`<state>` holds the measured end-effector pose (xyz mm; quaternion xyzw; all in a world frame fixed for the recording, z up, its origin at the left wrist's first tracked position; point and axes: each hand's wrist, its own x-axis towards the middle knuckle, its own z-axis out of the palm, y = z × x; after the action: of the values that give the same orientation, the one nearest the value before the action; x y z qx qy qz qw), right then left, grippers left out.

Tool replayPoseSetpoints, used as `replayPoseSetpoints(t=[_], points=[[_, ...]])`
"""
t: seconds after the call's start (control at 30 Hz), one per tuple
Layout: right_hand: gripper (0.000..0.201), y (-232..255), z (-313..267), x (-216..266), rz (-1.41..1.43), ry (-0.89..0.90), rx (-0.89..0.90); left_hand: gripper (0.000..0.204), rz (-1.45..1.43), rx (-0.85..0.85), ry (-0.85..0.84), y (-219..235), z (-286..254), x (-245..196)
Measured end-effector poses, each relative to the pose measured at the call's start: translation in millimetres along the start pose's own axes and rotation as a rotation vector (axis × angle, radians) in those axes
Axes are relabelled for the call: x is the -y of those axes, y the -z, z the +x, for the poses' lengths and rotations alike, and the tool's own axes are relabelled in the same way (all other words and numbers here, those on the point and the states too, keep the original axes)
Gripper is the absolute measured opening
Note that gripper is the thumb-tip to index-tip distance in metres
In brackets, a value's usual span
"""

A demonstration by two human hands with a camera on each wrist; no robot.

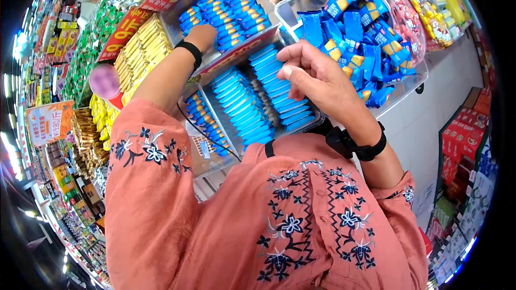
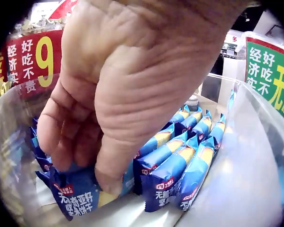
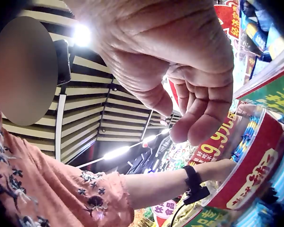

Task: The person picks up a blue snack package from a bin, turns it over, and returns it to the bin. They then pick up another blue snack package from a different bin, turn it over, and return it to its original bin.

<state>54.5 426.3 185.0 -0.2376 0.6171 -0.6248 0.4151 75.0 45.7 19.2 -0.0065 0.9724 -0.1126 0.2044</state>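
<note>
In the head view my left hand [image 1: 203, 37] reaches into a clear bin of blue-and-yellow biscuit packets [image 1: 231, 13]. The left wrist view shows that hand [image 2: 118, 80] with its thumb and fingers around a blue packet [image 2: 78, 194] at the front left; the fingertips are partly hidden. More packets [image 2: 173, 172] stand in a row beside it. My right hand [image 1: 320, 75] hangs in the air, between light-blue packets [image 1: 277, 83] and a tub of loose blue packets [image 1: 352, 37]. In the right wrist view, its fingers [image 3: 206, 113] are loosely bent and hold nothing.
Yellow-wrapped packets [image 1: 141, 53] lie left of the bin, with red price signs [image 1: 126, 35] at its edges. Rows of light-blue packets [image 1: 239, 104] fill the nearer tray. A thin dark cable [image 1: 212, 138] runs below my left forearm. Red boxes [image 1: 465, 139] stand at the right.
</note>
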Motion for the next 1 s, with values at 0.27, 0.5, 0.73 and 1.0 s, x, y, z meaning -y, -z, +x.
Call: replayPoseSetpoints(t=[0.27, 0.5, 0.73, 1.0], points=[[0.028, 4, -5, -4, -0.010, -0.008, 0.001, 0.021, -0.109, 0.066, -0.039, 3, -2, 3], [0.027, 4, -14, -6, -0.009, -0.015, 0.023, 0.032, -0.274, 0.167, 0.045, 29, -10, 0], [0.030, 58, -26, 9, -0.260, 0.066, -0.179, 0.040, -0.573, -0.180, 0.211, 119, -48, -3], [0.052, 108, -18, 0, -0.440, -0.045, -0.310, 0.026, -1.488, -0.441, 0.012, 194, -162, -110]])
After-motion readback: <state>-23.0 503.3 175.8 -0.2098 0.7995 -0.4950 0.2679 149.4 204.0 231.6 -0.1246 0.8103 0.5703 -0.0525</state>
